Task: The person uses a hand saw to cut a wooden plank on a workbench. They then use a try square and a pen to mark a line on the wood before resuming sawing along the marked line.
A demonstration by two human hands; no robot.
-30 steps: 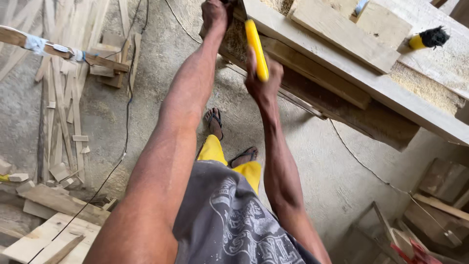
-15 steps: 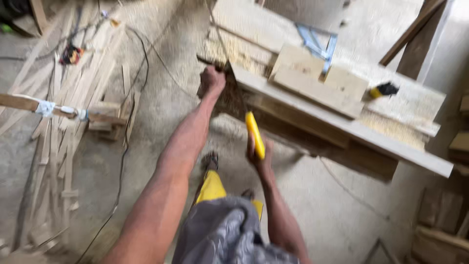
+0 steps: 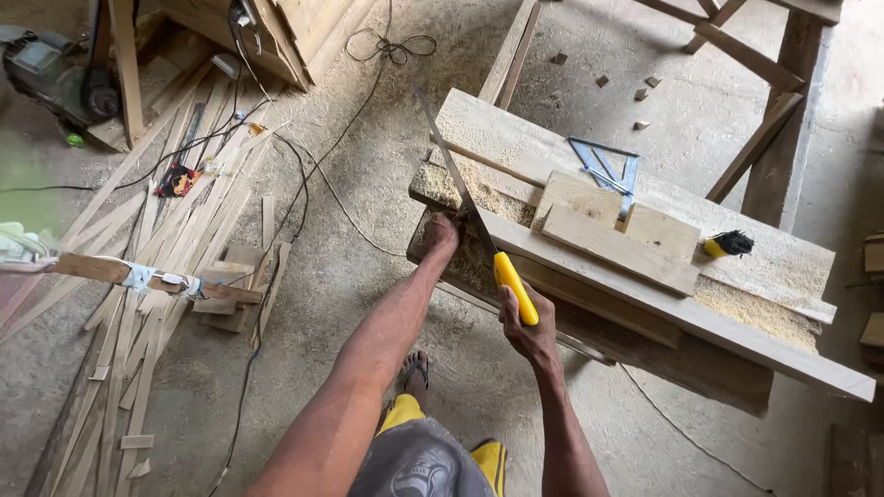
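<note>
Far left: a wood stick (image 3: 110, 270) wrapped with tape juts in from the edge, above a spread of thin offcuts (image 3: 175, 276) on the floor (image 3: 368, 304).
Upper left: a power tool (image 3: 55, 78) sits by black cables (image 3: 304, 175) that trail across the sawdust.
Left hand (image 3: 442, 232): pressed on the near left end of the plank (image 3: 645, 304), fingers bent over its edge, just beside the blade.
Saw (image 3: 479, 230): its blade slants up and away across the plank's left end; yellow handle (image 3: 516, 288) at the near side.
Right hand (image 3: 528, 329): fingers closed tight round the lower end of the handle.
Bench (image 3: 516, 138): boards dusted with sawdust, carrying the plank along its near edge.
Middle of bench: two short blocks (image 3: 617, 230) lie on the boards, a blue triangular square (image 3: 608, 170) just behind them.
Right: a small black brush (image 3: 732, 244) with a yellow handle lies near the blocks.
Below: a sandalled foot (image 3: 414, 370) on the floor between the arms.
</note>
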